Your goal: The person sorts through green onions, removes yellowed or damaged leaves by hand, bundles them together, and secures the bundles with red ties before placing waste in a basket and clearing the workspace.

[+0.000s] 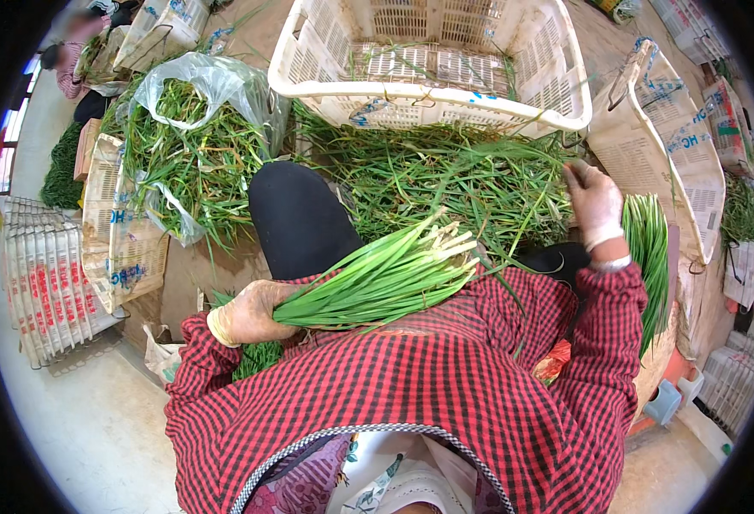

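My left hand (258, 313), in a thin pale glove, grips a bunch of garlic chives (377, 276) by the leafy end. The bunch lies across my lap, its whitish stem ends pointing right. My right hand (595, 199), gloved too, is raised over the right side of a heap of loose leaves (409, 186). Its fingers are bent together, and blurred thin green leaves (511, 154) trail from the fingertips to the left. Beside the right forearm stands a stack of neat chives (648, 257), partly hidden by the sleeve.
A white plastic crate (428, 90) with a few scraps inside stands beyond the heap. To the left, a clear plastic bag (222, 77) overflows with leaves beside an upright crate (123, 225). Another crate (672, 141) stands right. A person (72, 70) sits at far left.
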Demonstrator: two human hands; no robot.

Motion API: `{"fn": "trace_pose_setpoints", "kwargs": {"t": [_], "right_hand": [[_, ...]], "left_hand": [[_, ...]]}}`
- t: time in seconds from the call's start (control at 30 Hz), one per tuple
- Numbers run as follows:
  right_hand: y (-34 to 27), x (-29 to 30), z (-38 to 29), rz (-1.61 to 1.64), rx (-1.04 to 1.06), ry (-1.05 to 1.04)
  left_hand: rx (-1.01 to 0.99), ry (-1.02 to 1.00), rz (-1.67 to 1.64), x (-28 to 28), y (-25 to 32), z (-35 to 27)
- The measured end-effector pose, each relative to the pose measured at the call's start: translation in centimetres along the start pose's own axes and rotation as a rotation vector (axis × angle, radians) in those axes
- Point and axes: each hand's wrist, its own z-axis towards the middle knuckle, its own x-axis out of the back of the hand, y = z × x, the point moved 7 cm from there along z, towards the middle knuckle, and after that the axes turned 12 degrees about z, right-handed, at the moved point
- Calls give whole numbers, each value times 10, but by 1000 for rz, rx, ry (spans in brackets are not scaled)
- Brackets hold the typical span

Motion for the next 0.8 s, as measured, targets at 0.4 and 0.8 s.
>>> {"fn": "trace_pose_setpoints", "kwargs": {"t": [0.4, 0.8], "right_hand": [[-166, -109, -50, 526, 504, -912], [-157, -52, -75, -44, 674, -435]], "left_hand": [[-93, 126, 405, 14, 25, 4], [-167, 276, 722, 27, 38, 9]]}}
